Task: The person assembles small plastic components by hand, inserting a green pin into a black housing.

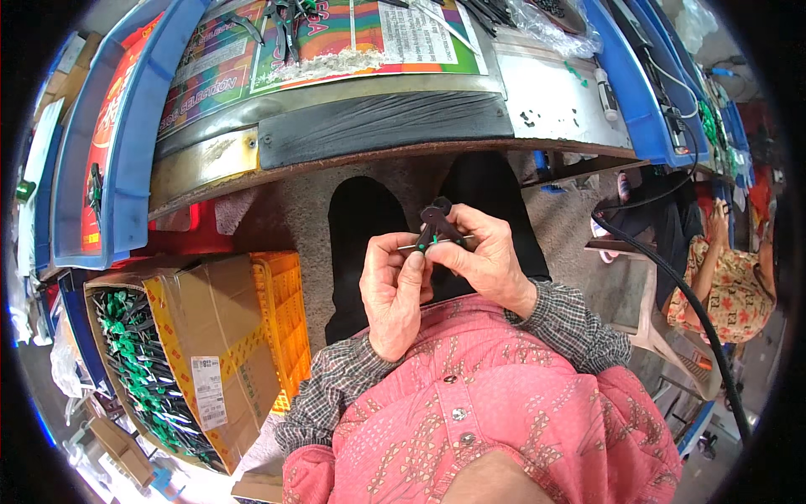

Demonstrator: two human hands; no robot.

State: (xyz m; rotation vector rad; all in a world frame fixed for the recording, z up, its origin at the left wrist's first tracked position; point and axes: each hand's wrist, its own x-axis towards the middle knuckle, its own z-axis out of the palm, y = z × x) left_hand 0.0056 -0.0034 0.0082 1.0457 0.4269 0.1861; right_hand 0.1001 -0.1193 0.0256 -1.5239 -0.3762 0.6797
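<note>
Above my lap, a small dark clamp-like piece [436,223] with green spots is held between both hands. My left hand [393,294] pinches its left side with thumb and fingertips. From the other side, my right hand [489,259] grips it, the thumb pressed along its lower edge. A thin, light rod-like part sticks out between the fingers on the left; how it joins the piece is too small to tell. The fingertips hide much of the lower part.
Ahead is a workbench [386,122] with dark tools [285,34] on a colourful printed sheet. Blue trays [143,126] flank it. At left stand a cardboard box [222,336] of black and green pieces and an orange crate [281,315]. A black cable [672,269] hangs near another person [726,286].
</note>
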